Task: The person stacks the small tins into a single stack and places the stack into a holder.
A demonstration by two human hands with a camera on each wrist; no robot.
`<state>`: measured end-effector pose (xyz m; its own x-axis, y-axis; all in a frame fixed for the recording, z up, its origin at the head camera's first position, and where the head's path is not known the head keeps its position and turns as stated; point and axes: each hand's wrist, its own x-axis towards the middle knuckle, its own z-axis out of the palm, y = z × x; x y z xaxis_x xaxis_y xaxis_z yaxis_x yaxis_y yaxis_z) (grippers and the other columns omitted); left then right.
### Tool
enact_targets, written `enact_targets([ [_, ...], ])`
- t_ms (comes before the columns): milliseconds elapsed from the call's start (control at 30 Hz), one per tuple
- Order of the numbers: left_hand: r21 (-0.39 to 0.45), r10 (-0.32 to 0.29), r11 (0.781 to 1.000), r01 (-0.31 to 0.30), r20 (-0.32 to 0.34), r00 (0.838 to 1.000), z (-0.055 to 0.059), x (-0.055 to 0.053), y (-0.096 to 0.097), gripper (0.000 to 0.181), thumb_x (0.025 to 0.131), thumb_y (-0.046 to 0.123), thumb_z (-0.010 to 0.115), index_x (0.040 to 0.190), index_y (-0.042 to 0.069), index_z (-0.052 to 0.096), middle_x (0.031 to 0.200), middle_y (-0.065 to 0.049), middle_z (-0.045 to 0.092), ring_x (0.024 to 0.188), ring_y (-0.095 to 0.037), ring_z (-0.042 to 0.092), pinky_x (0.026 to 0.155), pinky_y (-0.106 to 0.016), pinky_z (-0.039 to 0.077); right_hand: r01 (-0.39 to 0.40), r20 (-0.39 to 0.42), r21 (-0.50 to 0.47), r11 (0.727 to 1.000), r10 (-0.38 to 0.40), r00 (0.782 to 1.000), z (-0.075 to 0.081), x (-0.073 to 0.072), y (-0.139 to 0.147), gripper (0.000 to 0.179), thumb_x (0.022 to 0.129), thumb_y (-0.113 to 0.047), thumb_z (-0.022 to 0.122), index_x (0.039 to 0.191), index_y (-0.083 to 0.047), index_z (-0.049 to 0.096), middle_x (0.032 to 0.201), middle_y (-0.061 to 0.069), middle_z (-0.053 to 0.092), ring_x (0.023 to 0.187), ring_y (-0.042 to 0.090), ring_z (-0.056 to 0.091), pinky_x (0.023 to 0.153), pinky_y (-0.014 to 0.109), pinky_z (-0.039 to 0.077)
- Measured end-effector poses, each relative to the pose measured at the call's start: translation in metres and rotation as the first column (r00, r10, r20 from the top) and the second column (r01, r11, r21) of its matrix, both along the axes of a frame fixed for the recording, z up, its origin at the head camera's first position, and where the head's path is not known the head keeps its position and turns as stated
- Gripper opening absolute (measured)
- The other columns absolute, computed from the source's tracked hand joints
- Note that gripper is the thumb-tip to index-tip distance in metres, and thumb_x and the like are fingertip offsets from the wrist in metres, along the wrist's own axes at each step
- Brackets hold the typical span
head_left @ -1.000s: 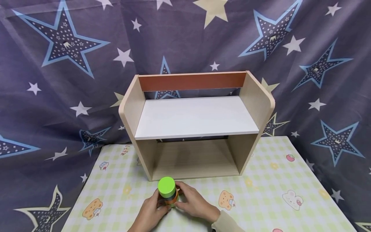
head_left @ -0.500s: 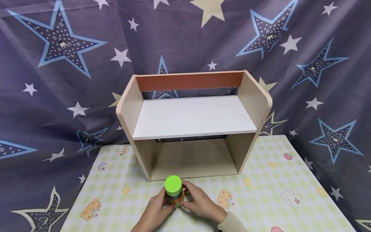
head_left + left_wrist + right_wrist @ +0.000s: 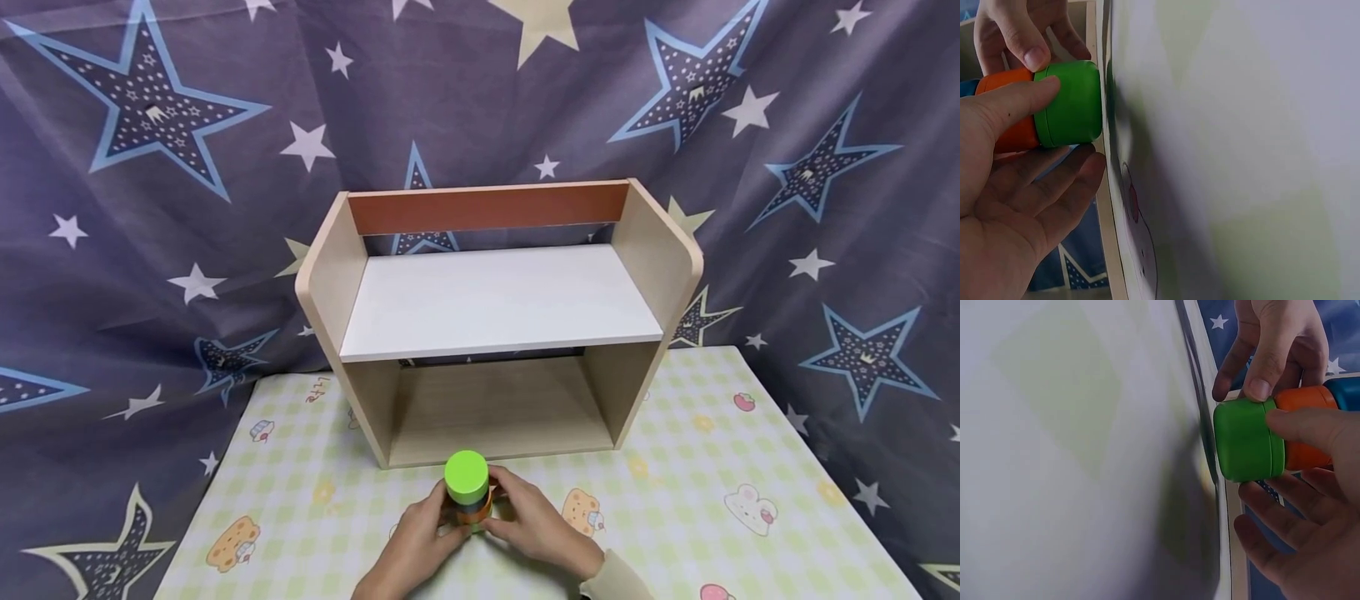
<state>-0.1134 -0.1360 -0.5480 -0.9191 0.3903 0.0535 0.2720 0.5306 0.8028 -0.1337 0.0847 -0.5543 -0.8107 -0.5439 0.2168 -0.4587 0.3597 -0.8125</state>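
Observation:
A short upright column (image 3: 467,478) of round coloured sections, bright green on top, stands on the tablecloth before the shelf unit. Below its green cap, dark blue, orange and green bands show in the head view. My left hand (image 3: 417,537) holds it from the left, between thumb and fingers. From the right, my right hand (image 3: 538,523) grips it the same way. Both wrist views show the thumbs on the green bottom section (image 3: 1075,103), near its seam with the orange section (image 3: 1305,399). That green end sits right at the cloth.
A two-level wooden shelf unit (image 3: 495,302) with a white middle board stands behind the hands. Its lower front edge (image 3: 517,456) is close beyond the column. A checked cloth (image 3: 690,500) with cartoon prints covers the table; a starry curtain (image 3: 480,92) hangs behind.
Both hands have moved to the right together with the coloured column, along the front of the shelf unit. Their hold looks the same. The head view has shifted slightly.

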Motion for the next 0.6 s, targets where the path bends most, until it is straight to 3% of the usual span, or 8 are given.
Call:
enact_targets([
  [233, 0.018, -0.029, 0.999, 0.029, 0.02, 0.999, 0.002, -0.004, 0.008, 0.058, 0.09, 0.016, 0.078, 0.14, 0.01, 0.048, 0.127, -0.009, 0.065, 0.109, -0.02, 0.066, 0.086, -0.024, 0.056, 0.032, 0.021, -0.001, 0.999, -0.032, 0.999, 0.004, 0.002, 0.01, 0.066, 0.089, -0.013, 0.077, 0.146, -0.013, 0.044, 0.127, -0.002, 0.06, 0.112, 0.013, 0.06, 0.098, 0.035, 0.052],
  [600, 0.006, -0.053, 0.999, 0.053, -0.021, 0.998, 0.002, -0.008, 0.021, 0.057, 0.09, 0.019, 0.077, 0.139, 0.01, 0.049, 0.124, -0.008, 0.066, 0.109, -0.017, 0.065, 0.085, -0.024, 0.056, 0.075, 0.013, -0.006, 0.997, -0.075, 0.997, 0.004, 0.004, 0.022, 0.067, 0.088, -0.014, 0.078, 0.145, -0.01, 0.044, 0.128, 0.001, 0.06, 0.112, 0.015, 0.06, 0.097, 0.035, 0.053],
])
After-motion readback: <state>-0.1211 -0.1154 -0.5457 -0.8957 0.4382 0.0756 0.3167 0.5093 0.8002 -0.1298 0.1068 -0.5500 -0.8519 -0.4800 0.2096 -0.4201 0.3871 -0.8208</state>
